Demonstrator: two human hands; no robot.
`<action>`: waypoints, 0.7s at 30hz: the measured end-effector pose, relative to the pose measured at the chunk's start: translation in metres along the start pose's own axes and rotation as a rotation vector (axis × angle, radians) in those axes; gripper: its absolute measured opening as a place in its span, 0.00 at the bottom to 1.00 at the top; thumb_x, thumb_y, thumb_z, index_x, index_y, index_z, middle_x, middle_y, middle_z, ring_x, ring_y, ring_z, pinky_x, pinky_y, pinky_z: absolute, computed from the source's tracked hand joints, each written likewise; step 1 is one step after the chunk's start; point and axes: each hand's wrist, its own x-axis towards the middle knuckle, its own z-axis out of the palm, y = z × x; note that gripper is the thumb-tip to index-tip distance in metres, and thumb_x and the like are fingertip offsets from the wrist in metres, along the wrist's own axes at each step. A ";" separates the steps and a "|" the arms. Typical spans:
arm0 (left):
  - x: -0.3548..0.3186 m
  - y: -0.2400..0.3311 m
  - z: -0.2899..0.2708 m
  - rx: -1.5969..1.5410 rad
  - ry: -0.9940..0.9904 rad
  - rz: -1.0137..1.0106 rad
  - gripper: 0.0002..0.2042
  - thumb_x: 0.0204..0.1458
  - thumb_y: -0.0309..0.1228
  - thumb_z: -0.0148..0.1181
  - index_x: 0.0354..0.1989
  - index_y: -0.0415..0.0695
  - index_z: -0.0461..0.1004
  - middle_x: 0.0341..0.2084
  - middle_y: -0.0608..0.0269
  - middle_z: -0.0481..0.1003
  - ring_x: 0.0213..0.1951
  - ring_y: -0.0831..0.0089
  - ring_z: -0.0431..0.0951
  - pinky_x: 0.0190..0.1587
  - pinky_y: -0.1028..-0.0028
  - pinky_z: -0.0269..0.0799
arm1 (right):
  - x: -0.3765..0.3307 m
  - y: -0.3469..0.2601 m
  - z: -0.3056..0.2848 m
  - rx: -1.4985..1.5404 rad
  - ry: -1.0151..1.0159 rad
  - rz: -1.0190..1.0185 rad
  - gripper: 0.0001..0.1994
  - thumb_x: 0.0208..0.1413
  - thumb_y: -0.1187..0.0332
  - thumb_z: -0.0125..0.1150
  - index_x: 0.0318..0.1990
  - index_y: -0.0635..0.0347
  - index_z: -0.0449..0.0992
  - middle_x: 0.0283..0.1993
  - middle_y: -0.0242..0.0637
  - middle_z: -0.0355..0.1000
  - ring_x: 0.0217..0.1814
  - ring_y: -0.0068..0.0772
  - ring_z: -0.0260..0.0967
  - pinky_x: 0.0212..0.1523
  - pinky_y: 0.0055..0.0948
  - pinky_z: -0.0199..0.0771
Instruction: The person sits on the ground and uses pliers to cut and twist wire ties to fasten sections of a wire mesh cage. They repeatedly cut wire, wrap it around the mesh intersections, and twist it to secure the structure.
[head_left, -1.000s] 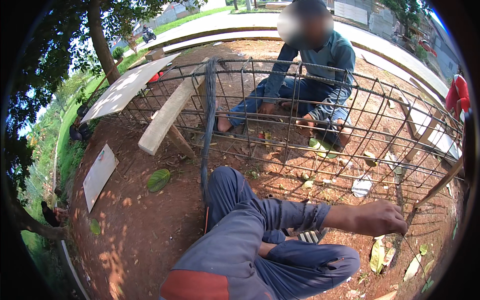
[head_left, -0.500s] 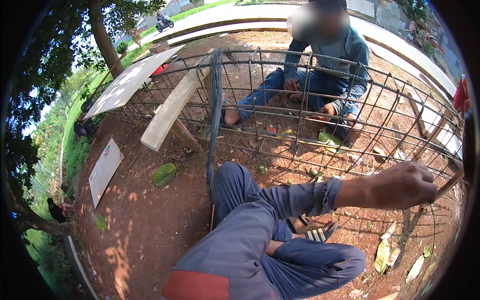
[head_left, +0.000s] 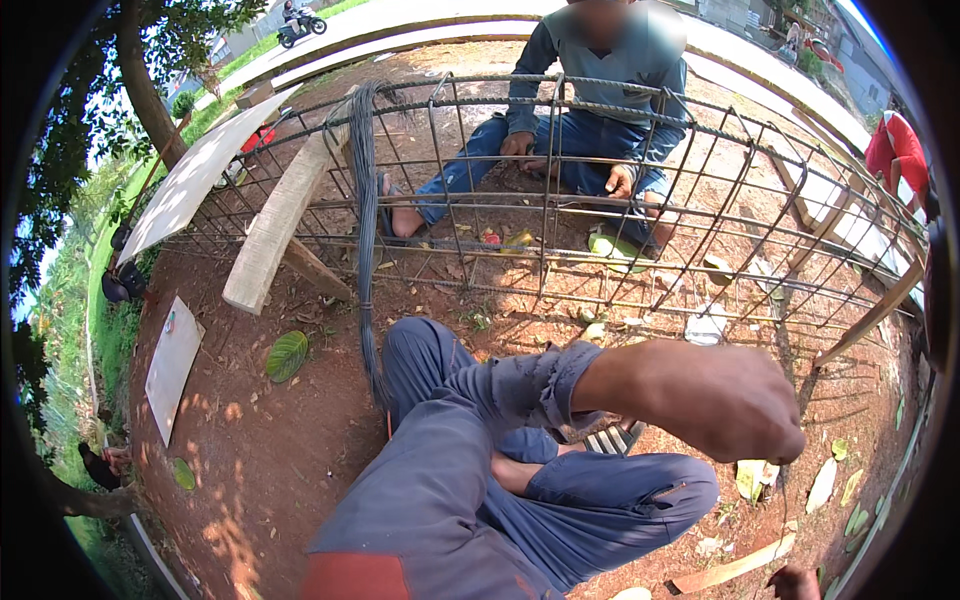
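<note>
A: Now, how is the left hand [head_left: 735, 400] held?
B: It is clenched in a fist beside the rebar cage [head_left: 640, 180]; a thin wire [head_left: 782, 490] is seen hanging below it.
A: And the right hand [head_left: 795, 582]?
B: Only a sliver is seen at the lower edge, so its grip cannot be told. A co-worker [head_left: 600, 110] is seated behind the cage

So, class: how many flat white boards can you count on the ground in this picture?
2. A large board leans by the rebar cage at upper left; a small board lies on the soil at left. Others may be hidden behind the cage.
</note>
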 end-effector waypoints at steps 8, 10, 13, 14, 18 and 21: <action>0.043 -0.119 0.110 0.264 -0.058 -0.119 0.02 0.52 0.25 0.60 0.31 0.42 0.78 0.31 0.61 0.81 0.39 0.60 0.83 0.43 0.62 0.82 | -0.046 -0.018 -0.036 -0.123 0.504 -0.016 0.09 0.65 0.66 0.59 0.44 0.64 0.77 0.39 0.45 0.74 0.41 0.46 0.72 0.44 0.38 0.73; 0.019 -0.091 0.120 0.100 -0.516 -0.225 0.04 0.47 0.26 0.61 0.26 0.39 0.78 0.25 0.52 0.79 0.32 0.52 0.82 0.34 0.58 0.78 | -0.032 -0.013 -0.050 -0.199 0.620 -0.033 0.09 0.65 0.67 0.58 0.44 0.64 0.77 0.39 0.45 0.74 0.41 0.45 0.72 0.44 0.38 0.73; -0.015 -0.057 0.100 -0.422 -0.614 -0.043 0.07 0.46 0.28 0.59 0.20 0.39 0.74 0.19 0.43 0.70 0.23 0.48 0.68 0.27 0.54 0.64 | -0.012 -0.021 -0.049 -0.292 0.636 -0.075 0.09 0.66 0.67 0.58 0.44 0.64 0.77 0.39 0.44 0.74 0.41 0.45 0.72 0.45 0.38 0.73; -0.007 -0.037 0.064 -0.426 -0.668 -0.088 0.08 0.49 0.30 0.59 0.22 0.39 0.74 0.20 0.46 0.70 0.23 0.48 0.69 0.27 0.54 0.64 | -0.003 -0.022 -0.043 -0.298 0.571 -0.096 0.09 0.66 0.67 0.57 0.44 0.63 0.77 0.39 0.44 0.75 0.41 0.45 0.72 0.45 0.38 0.73; 0.023 -0.023 -0.005 -0.325 0.013 0.090 0.05 0.54 0.28 0.60 0.29 0.40 0.77 0.24 0.50 0.73 0.27 0.51 0.74 0.31 0.54 0.69 | 0.012 -0.065 0.010 -0.155 -0.247 -0.137 0.08 0.67 0.68 0.57 0.44 0.63 0.77 0.39 0.43 0.75 0.42 0.45 0.73 0.45 0.38 0.73; 0.052 -0.068 0.013 0.173 0.315 -0.082 0.05 0.55 0.23 0.60 0.38 0.42 0.80 0.29 0.58 0.77 0.36 0.59 0.82 0.37 0.60 0.79 | -0.028 -0.127 -0.006 0.874 -0.790 0.143 0.11 0.71 0.68 0.51 0.47 0.61 0.81 0.36 0.37 0.77 0.42 0.36 0.75 0.45 0.36 0.75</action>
